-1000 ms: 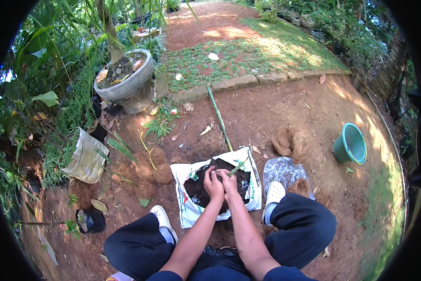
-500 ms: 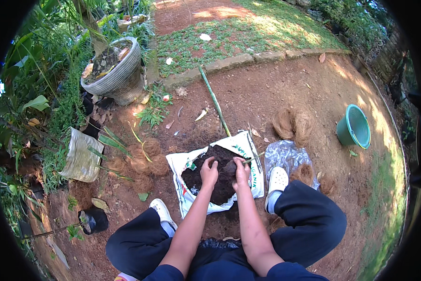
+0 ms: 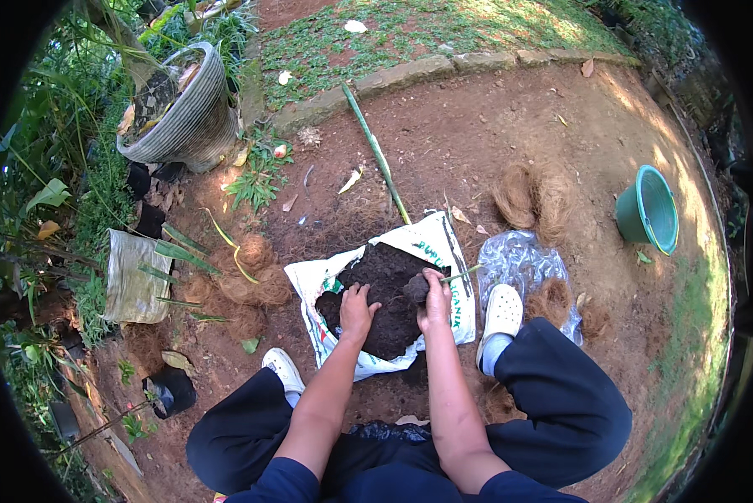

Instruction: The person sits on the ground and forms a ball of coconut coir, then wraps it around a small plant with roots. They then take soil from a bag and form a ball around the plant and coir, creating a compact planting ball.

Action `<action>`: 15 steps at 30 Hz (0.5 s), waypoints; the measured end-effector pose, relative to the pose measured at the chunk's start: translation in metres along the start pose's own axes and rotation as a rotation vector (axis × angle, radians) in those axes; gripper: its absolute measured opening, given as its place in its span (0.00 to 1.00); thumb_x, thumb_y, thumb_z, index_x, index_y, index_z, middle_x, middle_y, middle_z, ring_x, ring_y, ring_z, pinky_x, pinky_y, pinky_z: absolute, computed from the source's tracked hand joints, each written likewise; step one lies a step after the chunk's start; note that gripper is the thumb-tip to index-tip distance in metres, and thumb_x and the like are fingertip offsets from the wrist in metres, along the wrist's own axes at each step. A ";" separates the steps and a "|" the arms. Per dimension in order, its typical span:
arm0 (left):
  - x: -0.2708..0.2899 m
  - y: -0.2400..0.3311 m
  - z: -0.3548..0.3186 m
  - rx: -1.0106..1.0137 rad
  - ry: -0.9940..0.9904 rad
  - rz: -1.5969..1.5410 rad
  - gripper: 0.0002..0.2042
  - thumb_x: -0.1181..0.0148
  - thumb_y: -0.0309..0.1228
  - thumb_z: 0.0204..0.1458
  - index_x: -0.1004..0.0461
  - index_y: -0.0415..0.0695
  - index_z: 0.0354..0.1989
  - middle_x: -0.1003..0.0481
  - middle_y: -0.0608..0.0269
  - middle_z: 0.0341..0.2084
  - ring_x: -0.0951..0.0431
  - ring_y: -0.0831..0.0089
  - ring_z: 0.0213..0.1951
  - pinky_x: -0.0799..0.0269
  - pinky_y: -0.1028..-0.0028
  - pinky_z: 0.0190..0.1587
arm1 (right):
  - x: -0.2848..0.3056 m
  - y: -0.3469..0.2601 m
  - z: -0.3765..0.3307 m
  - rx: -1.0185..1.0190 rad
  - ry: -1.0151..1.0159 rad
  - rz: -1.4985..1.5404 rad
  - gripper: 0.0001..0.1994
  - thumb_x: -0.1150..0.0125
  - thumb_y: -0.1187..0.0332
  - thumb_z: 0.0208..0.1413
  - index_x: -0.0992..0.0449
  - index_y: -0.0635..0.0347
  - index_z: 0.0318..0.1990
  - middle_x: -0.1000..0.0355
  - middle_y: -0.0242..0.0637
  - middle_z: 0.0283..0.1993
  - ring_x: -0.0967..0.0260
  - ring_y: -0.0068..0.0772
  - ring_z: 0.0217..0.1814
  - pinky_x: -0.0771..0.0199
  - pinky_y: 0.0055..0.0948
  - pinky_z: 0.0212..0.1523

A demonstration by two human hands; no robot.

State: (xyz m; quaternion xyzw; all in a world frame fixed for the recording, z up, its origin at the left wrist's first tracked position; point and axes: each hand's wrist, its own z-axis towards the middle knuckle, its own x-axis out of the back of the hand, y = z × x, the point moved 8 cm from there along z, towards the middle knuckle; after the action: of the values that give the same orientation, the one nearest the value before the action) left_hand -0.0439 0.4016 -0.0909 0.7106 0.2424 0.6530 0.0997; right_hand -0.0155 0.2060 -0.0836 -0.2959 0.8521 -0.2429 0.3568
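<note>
A white printed sack point(image 3: 433, 236) lies opened out between my feet, with dark soil point(image 3: 386, 334) heaped in it. Over its right part, my right hand point(image 3: 436, 302) is closed around a dark soil ball point(image 3: 415, 290). From that ball a thin green stem point(image 3: 463, 274) sticks out to the right, past the hand. My left hand point(image 3: 357, 313) rests on the soil at the left, fingers apart, with thumb and fingertips touching the surface. Nothing shows in it. The two hands are separated by a patch of soil.
Brown fibre bundles point(image 3: 534, 201) lie beyond a clear plastic bag point(image 3: 523, 268) at right; more fibre balls point(image 3: 263, 281) are at left. A green bucket point(image 3: 647, 210), a green stalk point(image 3: 375, 151), a large ribbed pot point(image 3: 213, 126) and a black-bagged seedling point(image 3: 172, 392) stand or lie around.
My left hand has moved away from the soil ball, left and down onto the soil, and its fingers have spread. My right hand keeps the ball and stem. The view has shifted slightly.
</note>
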 end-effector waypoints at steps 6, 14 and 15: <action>0.001 -0.013 0.005 0.082 -0.037 -0.100 0.21 0.25 0.30 0.37 0.21 0.42 0.43 0.22 0.45 0.40 0.21 0.52 0.43 0.26 0.63 0.49 | 0.002 0.001 -0.002 -0.015 0.016 0.024 0.04 0.36 0.70 0.54 0.24 0.54 0.37 0.27 0.30 0.37 0.30 0.24 0.41 0.28 0.26 0.44; 0.008 -0.025 -0.001 0.210 0.044 -0.281 0.23 0.29 0.29 0.43 0.25 0.45 0.51 0.21 0.42 0.36 0.20 0.51 0.41 0.25 0.62 0.45 | 0.009 -0.006 -0.008 0.001 0.007 0.041 0.05 0.36 0.70 0.53 0.25 0.54 0.36 0.27 0.30 0.37 0.31 0.24 0.41 0.29 0.26 0.43; 0.010 -0.022 -0.003 0.200 0.057 -0.296 0.25 0.29 0.30 0.43 0.27 0.46 0.53 0.21 0.43 0.36 0.20 0.51 0.40 0.26 0.61 0.45 | 0.009 -0.006 -0.009 -0.001 0.010 0.037 0.05 0.36 0.70 0.53 0.25 0.54 0.36 0.27 0.29 0.37 0.31 0.24 0.41 0.29 0.26 0.44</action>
State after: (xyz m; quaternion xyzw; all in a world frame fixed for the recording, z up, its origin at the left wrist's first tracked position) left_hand -0.0512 0.4252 -0.0915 0.6547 0.4108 0.6238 0.1164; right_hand -0.0252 0.1973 -0.0786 -0.2790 0.8593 -0.2375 0.3569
